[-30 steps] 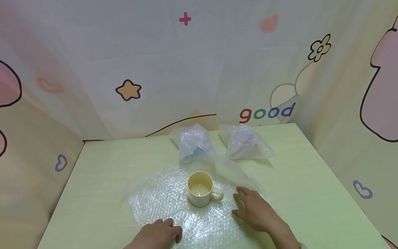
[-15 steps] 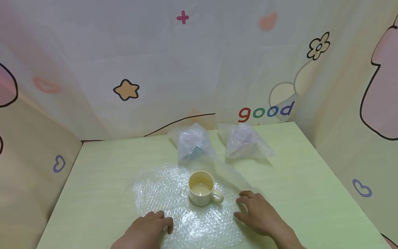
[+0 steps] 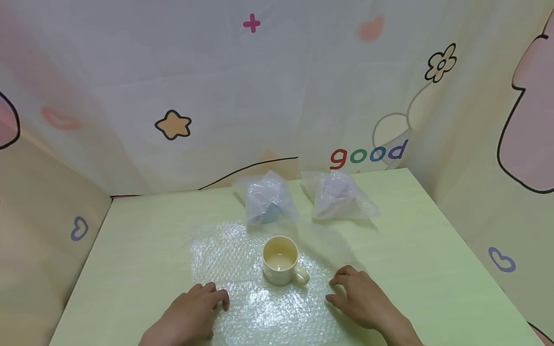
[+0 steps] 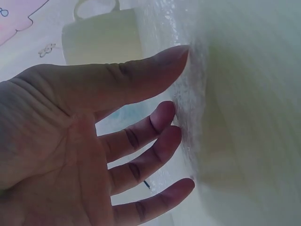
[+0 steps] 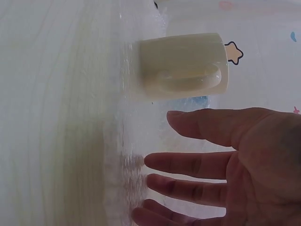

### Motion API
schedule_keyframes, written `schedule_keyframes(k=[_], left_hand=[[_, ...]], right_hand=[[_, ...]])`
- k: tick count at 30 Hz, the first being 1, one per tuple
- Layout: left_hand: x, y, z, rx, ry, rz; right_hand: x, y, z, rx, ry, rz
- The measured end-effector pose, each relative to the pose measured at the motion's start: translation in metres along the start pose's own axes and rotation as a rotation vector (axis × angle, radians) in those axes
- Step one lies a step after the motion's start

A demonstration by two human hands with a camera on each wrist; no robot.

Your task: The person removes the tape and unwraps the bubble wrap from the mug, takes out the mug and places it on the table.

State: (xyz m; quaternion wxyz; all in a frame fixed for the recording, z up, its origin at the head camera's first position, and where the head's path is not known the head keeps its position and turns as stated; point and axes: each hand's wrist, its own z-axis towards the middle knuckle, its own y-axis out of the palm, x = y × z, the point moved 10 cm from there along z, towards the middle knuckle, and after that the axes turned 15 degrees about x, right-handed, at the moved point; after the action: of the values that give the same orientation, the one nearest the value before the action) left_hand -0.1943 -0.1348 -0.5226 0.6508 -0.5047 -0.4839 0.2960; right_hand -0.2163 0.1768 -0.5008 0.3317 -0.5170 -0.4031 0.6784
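A cream mug (image 3: 280, 262) stands upright on a sheet of bubble wrap (image 3: 242, 307), its handle pointing right. My left hand (image 3: 190, 312) is at the sheet's left edge, front of the mug; in the left wrist view its fingertips (image 4: 164, 115) are right at the wrap with nothing gripped. To the right of the mug, my right hand (image 3: 363, 298) hovers low over the sheet's right side. The right wrist view shows its fingers (image 5: 193, 162) extended and apart, the tips close to the wrap, and the mug (image 5: 183, 68) just beyond the thumb.
Behind the mug sit two bundles in bubble wrap: one (image 3: 266, 197) with something blue inside, the other (image 3: 342, 197) pale and purplish. They are near the back edge of the light green table (image 3: 433, 269). Patterned cloth (image 3: 242, 96) hangs around the back and sides.
My left hand has moved left along the near part of the sheet. The wrap's left edge has shifted slightly right and flattened; my right hand has moved slightly. The mug's handle has turned slightly toward me.
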Motion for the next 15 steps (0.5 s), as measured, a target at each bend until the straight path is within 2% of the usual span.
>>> schedule_keyframes(k=[5,12,15], left_hand=[[-0.006,-0.005,0.003,0.012,-0.012,-0.002],[-0.009,-0.007,0.005,0.027,-0.043,-0.027],[-0.008,-0.005,0.003,0.028,-0.049,-0.031]], right_hand=[[0.001,0.000,0.002,0.008,-0.005,0.020],[0.013,0.004,0.007,0.013,0.100,0.042],[0.015,0.006,0.008,0.014,0.102,0.031]])
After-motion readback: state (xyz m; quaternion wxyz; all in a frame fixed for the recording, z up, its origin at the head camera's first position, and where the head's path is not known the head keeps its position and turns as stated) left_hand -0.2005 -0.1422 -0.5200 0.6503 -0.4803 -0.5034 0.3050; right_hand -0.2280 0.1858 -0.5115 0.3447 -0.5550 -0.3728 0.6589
